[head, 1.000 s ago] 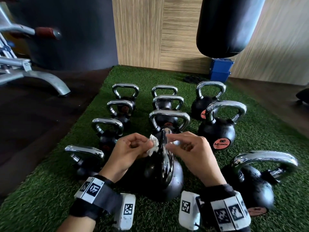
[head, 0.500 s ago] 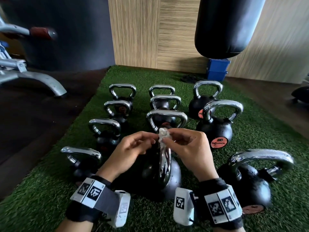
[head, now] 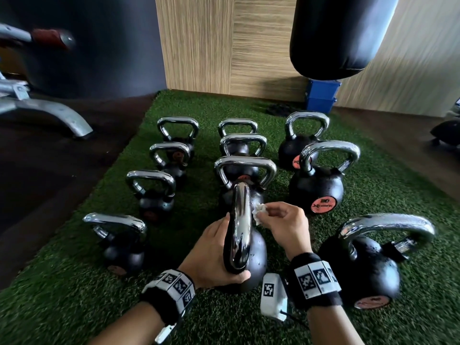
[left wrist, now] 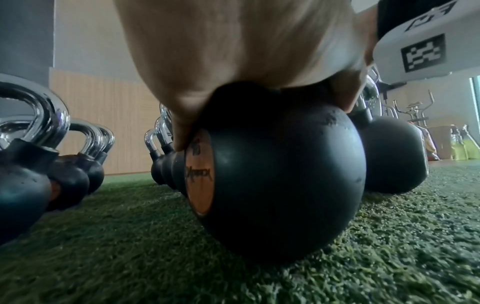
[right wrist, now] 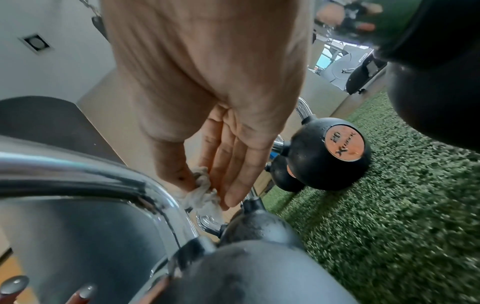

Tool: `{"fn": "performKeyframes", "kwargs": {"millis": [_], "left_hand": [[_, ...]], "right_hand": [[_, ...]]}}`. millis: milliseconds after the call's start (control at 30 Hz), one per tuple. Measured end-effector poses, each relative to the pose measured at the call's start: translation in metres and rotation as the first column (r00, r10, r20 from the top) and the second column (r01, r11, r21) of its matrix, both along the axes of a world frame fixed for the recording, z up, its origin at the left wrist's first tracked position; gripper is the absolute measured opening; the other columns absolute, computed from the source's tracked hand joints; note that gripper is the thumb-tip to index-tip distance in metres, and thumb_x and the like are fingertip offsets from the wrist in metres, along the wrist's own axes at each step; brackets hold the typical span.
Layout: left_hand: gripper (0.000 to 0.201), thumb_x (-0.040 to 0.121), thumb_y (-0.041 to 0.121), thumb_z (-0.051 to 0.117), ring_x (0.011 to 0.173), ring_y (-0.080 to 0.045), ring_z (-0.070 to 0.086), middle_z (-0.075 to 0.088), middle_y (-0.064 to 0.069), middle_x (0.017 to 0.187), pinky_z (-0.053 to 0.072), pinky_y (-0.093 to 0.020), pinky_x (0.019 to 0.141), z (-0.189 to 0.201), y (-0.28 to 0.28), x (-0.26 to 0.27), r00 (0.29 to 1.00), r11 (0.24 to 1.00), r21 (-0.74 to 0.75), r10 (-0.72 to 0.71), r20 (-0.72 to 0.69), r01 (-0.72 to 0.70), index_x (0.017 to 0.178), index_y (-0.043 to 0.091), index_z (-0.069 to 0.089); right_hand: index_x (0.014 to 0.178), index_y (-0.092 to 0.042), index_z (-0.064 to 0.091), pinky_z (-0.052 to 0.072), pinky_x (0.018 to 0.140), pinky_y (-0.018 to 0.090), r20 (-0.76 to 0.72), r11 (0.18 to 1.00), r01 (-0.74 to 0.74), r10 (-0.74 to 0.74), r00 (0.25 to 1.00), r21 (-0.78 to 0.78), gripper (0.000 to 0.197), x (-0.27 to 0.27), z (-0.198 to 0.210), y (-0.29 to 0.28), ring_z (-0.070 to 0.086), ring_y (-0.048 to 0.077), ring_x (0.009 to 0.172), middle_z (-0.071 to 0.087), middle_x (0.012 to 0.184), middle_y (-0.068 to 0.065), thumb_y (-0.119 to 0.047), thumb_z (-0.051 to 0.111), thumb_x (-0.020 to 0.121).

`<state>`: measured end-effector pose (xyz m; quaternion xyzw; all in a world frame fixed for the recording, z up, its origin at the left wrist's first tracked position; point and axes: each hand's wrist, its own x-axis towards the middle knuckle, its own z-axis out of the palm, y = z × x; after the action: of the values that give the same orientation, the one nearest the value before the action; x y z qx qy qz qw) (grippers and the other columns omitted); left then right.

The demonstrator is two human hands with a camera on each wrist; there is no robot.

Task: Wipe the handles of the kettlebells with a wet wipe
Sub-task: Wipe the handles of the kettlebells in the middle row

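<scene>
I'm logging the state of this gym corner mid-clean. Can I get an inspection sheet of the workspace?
Surface: green artificial turf mat on a dark floor.
Job's things: black kettlebell with chrome handle, nearest the person, handle end-on to the head view; crumpled white wet wipe beside that handle; more kettlebells in rows behind.
Clutter: blue plastic box by the wall.
Grips: left hand steadies the kettlebell's body; right hand pinches the wipe.
Cables: nothing seen.
Surroundings: hanging black punching bag, wood-panelled wall.

Likely a gym — kettlebells, punching bag
</scene>
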<state>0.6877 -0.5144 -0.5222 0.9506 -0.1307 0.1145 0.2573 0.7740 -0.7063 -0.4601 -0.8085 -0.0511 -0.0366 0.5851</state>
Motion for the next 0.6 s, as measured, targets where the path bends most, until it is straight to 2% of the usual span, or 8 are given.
{"fn": "performKeyframes", "kwargs": {"millis": [67, 133, 233, 300, 367, 400, 500, 600], "left_hand": [[0.121, 0.062, 0.068, 0.085, 0.147, -0.011, 0.030, 0.036, 0.004, 0.157, 0.023, -0.033, 0.125, 0.008, 0.008, 0.001, 0.995, 0.993, -0.075, -0.094, 0.022, 0.095, 0.156, 0.015, 0.029], [0.114, 0.061, 0.054, 0.095, 0.139, -0.002, 0.031, 0.038, 0.008, 0.148, 0.018, -0.020, 0.124, 0.022, 0.017, 0.002, 0.974, 0.964, -0.139, -0.219, 0.056, 0.225, 0.151, 0.026, 0.030], [0.109, 0.060, 0.041, 0.098, 0.132, -0.002, 0.032, 0.043, 0.003, 0.140, 0.011, -0.007, 0.119, 0.039, 0.023, 0.004, 0.941, 0.938, -0.085, -0.330, 0.071, 0.335, 0.145, 0.024, 0.032], [0.106, 0.060, 0.037, 0.100, 0.133, -0.001, 0.030, 0.041, 0.004, 0.141, 0.010, -0.004, 0.118, 0.044, 0.021, 0.003, 0.943, 0.937, -0.105, -0.332, 0.030, 0.334, 0.144, 0.031, 0.034], [0.105, 0.061, 0.035, 0.100, 0.139, -0.004, 0.030, 0.038, 0.007, 0.144, 0.012, -0.009, 0.121, 0.044, 0.020, 0.003, 0.951, 0.944, -0.137, -0.307, -0.025, 0.301, 0.139, 0.041, 0.029], [0.103, 0.063, 0.035, 0.100, 0.144, -0.009, 0.030, 0.036, 0.008, 0.147, 0.015, -0.016, 0.124, 0.043, 0.020, 0.002, 0.953, 0.947, -0.153, -0.296, -0.069, 0.283, 0.136, 0.043, 0.028], [0.106, 0.064, 0.034, 0.099, 0.149, -0.018, 0.032, 0.036, 0.007, 0.153, 0.023, -0.033, 0.126, 0.042, 0.020, 0.001, 0.950, 0.946, -0.207, -0.281, -0.138, 0.250, 0.136, 0.053, 0.024], [0.111, 0.061, 0.039, 0.098, 0.150, -0.018, 0.033, 0.035, 0.002, 0.156, 0.028, -0.039, 0.126, 0.038, 0.021, 0.001, 0.952, 0.951, -0.227, -0.252, -0.171, 0.211, 0.137, 0.057, 0.020]], "right_hand": [[0.085, -0.024, 0.078, 0.062, 0.082, 0.043, -0.019, 1.000, 0.013, -0.013, 1.000, 0.003, 0.020, 0.005, -0.009, 0.004, 0.075, 0.013, 0.078, 0.077, 0.079, -0.006, -0.024, 0.089, 0.069], [0.081, -0.030, 0.077, 0.062, 0.082, 0.038, 0.004, 0.999, 0.031, -0.031, 1.000, -0.009, 0.017, 0.006, -0.015, 0.008, 0.074, 0.005, 0.076, 0.076, 0.077, -0.011, -0.028, 0.089, 0.069], [0.090, -0.030, 0.080, 0.062, 0.082, 0.030, 0.028, 0.998, 0.052, -0.051, 0.998, -0.032, 0.021, 0.007, -0.020, 0.016, 0.070, -0.007, 0.073, 0.074, 0.076, -0.019, -0.033, 0.089, 0.071], [0.099, -0.021, 0.080, 0.061, 0.086, 0.034, -0.014, 0.999, 0.041, -0.041, 0.999, 0.018, 0.027, 0.010, -0.023, 0.020, 0.073, 0.002, 0.080, 0.077, 0.086, -0.011, -0.027, 0.089, 0.074], [0.100, -0.016, 0.080, 0.061, 0.089, 0.039, -0.068, 0.998, 0.029, -0.025, 0.997, 0.064, 0.029, 0.012, -0.026, 0.021, 0.075, 0.014, 0.086, 0.078, 0.092, -0.002, -0.020, 0.089, 0.073], [0.098, -0.017, 0.080, 0.060, 0.090, 0.038, -0.067, 0.998, 0.024, -0.020, 0.998, 0.058, 0.027, 0.013, -0.026, 0.021, 0.075, 0.014, 0.087, 0.078, 0.091, -0.002, -0.019, 0.090, 0.072], [0.093, -0.023, 0.081, 0.060, 0.087, 0.031, 0.001, 1.000, 0.022, -0.022, 1.000, 0.019, 0.024, 0.015, -0.019, 0.022, 0.075, 0.010, 0.086, 0.077, 0.086, -0.010, -0.019, 0.090, 0.071], [0.100, -0.023, 0.080, 0.060, 0.084, 0.028, 0.125, 0.997, 0.045, -0.052, 0.991, 0.058, 0.028, 0.015, -0.006, 0.023, 0.074, 0.004, 0.086, 0.078, 0.091, -0.011, -0.024, 0.089, 0.073]]}}
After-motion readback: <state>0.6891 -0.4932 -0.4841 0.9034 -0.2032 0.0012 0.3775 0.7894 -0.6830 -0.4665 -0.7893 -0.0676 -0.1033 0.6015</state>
